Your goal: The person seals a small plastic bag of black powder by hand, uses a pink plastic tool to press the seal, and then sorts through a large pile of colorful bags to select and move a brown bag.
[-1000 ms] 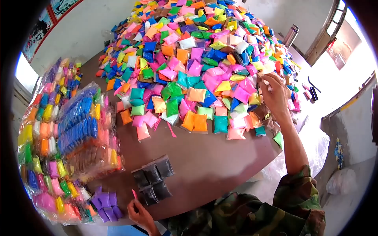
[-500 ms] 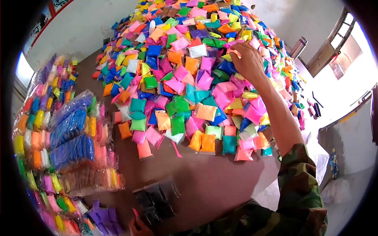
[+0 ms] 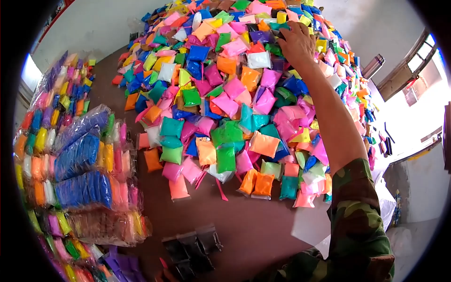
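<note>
My right hand (image 3: 299,44) reaches far into a big heap of small coloured packets (image 3: 228,103). Its fingers are apart, touching packets high on the heap beside a yellow packet (image 3: 281,18); none is visibly lifted. Only a sliver of my left hand (image 3: 170,275) shows at the bottom edge, next to a thin pinkish-red tip (image 3: 163,262). Its fingers are mostly cut off, so its grip is hidden. Close by it, several black packets (image 3: 190,249) lie together in clear wrapping on the brown tabletop (image 3: 244,225).
Along the left stand clear bags packed with rows of coloured packets (image 3: 84,188), with purple packets (image 3: 123,263) at their near end. A bottle (image 3: 374,66) stands behind the heap at right. A bright doorway and window (image 3: 420,58) lie beyond.
My right hand has moved farther up the heap, away from the pink and yellow packets it was over. My left hand has slipped mostly out of view at the bottom. The view has shifted slightly.
</note>
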Tool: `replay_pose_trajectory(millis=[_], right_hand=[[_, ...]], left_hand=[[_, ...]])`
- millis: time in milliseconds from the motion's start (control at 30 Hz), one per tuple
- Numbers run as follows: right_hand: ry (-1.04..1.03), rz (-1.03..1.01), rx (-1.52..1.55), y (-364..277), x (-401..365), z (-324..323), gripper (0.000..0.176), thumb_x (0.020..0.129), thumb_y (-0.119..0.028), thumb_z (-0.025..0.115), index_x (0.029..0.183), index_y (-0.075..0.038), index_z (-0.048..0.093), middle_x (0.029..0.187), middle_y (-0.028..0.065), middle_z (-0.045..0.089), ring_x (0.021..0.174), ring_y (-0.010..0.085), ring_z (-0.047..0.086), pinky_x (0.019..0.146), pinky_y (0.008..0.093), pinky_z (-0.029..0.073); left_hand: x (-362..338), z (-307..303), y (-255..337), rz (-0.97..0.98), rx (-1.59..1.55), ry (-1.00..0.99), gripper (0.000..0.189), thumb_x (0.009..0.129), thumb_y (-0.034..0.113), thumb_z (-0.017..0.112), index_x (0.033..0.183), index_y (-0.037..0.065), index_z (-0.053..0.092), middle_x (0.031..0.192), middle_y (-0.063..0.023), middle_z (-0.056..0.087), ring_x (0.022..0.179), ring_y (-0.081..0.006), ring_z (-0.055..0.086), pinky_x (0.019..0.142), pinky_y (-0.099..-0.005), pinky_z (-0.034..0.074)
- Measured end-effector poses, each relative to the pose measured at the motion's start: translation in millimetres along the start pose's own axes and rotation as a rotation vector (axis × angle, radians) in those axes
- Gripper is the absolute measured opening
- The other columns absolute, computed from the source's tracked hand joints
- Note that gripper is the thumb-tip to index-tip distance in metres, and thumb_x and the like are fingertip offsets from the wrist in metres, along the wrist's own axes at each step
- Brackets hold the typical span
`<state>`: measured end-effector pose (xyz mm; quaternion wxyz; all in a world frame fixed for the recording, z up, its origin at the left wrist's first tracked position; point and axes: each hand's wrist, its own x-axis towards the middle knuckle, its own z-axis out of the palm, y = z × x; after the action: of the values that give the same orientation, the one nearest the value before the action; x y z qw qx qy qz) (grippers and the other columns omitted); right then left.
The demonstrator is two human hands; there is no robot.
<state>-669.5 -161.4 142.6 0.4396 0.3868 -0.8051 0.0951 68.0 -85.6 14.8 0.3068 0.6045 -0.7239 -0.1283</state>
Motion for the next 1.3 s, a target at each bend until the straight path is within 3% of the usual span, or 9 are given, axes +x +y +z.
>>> replay_pose_trajectory(millis=[300,433,500,600,700,800,967,1100,1300], right_hand=[[-0.23,-0.135,0.065,-2.0,-49.2,-60.8,0.02,0.086,-0.014,0.069,0.101,-0.017,0.082,0.11,0.0016,0.077,0.123,0.0254,0.065,0.096,0.0491,0.049],[-0.096,-0.219,0.23,-2.5,-86.8,-87.9,0.021,0.09,-0.011,0.067,0.106,-0.014,0.08,0.113,0.0035,0.077,0.122,0.025,0.067,0.1,0.0465,0.046],[-0.117,-0.198,0.312,-8.7,-103.7,-113.2,0.022,0.094,-0.012,0.068,0.115,-0.011,0.075,0.114,0.0063,0.077,0.119,0.0298,0.068,0.098,0.0478,0.049],[-0.17,0.108,0.663,-26.9,-132.1,-165.0,0.027,0.105,-0.017,0.066,0.128,-0.005,0.062,0.11,0.0192,0.074,0.103,0.0444,0.069,0.086,0.0513,0.055],[-0.222,0.457,0.945,-40.6,-179.8,-192.5,0.028,0.11,-0.018,0.058,0.132,-0.001,0.058,0.099,0.0181,0.071,0.074,0.0333,0.071,0.07,0.0445,0.059],[-0.397,0.825,1.44,-71.4,-231.9,-242.5,0.035,0.111,-0.017,0.056,0.141,-0.001,0.057,0.1,0.0045,0.068,0.083,0.0118,0.069,0.055,0.0272,0.058],[-0.551,1.127,1.686,-125.2,-329.3,-295.2,0.03,0.112,-0.018,0.058,0.138,-0.004,0.062,0.113,0.0029,0.071,0.093,0.0112,0.07,0.06,0.0287,0.063],[-0.567,1.102,1.73,-145.1,-373.7,-329.6,0.027,0.111,-0.012,0.059,0.137,-0.003,0.064,0.112,0.0017,0.071,0.091,0.0095,0.069,0.065,0.0252,0.06],[-0.244,0.314,1.143,-166.5,-400.2,-355.9,0.037,0.088,0.006,0.074,0.122,-0.008,0.079,0.115,0.0113,0.067,0.105,0.0266,0.068,0.085,0.0328,0.056]], left_hand=[[-2.7,-1.1,-1.8,-0.011,0.014,0.014,0.02,0.104,0.017,0.076,0.115,0.001,0.081,0.096,-0.0216,0.078,0.079,-0.0366,0.073,0.071,-0.0454,0.058],[-6.2,-0.3,-14.3,0.059,-0.022,0.004,0.026,0.103,0.024,0.079,0.126,0.013,0.083,0.098,-0.0196,0.079,0.079,-0.034,0.073,0.071,-0.0423,0.058],[-9.1,8.8,-30.4,0.034,-0.071,0.02,0.017,0.104,0.016,0.075,0.116,0.005,0.078,0.093,-0.0157,0.075,0.078,-0.027,0.068,0.071,-0.0385,0.056],[-10.5,13.4,-38.5,0.036,-0.16,0.049,0.012,0.105,0.009,0.07,0.104,-0.002,0.072,0.088,-0.0114,0.071,0.076,-0.0194,0.063,0.069,-0.0347,0.053],[-8.8,11.9,-34.3,0.054,-0.234,0.055,0.011,0.104,0.009,0.071,0.102,-0.002,0.072,0.088,-0.0106,0.071,0.076,-0.018,0.063,0.069,-0.0343,0.052],[-7.4,8.3,-26.5,0.073,-0.289,0.044,0.01,0.104,0.007,0.071,0.105,-0.003,0.073,0.085,-0.0089,0.069,0.072,-0.0137,0.059,0.063,-0.0306,0.048],[-6.6,9.3,-29.0,0.097,-0.341,0.048,0.01,0.103,0.007,0.073,0.106,-0.003,0.075,0.086,-0.0093,0.072,0.073,-0.0145,0.062,0.066,-0.0311,0.051],[-7.0,12.2,-31.7,0.088,-0.34,0.059,0.011,0.102,0.009,0.075,0.106,-0.001,0.076,0.088,-0.0118,0.076,0.077,-0.018,0.07,0.071,-0.0325,0.056],[-5.3,6.8,-31.2,0.211,-0.271,0.057,0.009,0.099,0.008,0.075,0.105,0.0,0.076,0.094,-0.015,0.076,0.078,-0.0285,0.073,0.072,-0.0376,0.058]])
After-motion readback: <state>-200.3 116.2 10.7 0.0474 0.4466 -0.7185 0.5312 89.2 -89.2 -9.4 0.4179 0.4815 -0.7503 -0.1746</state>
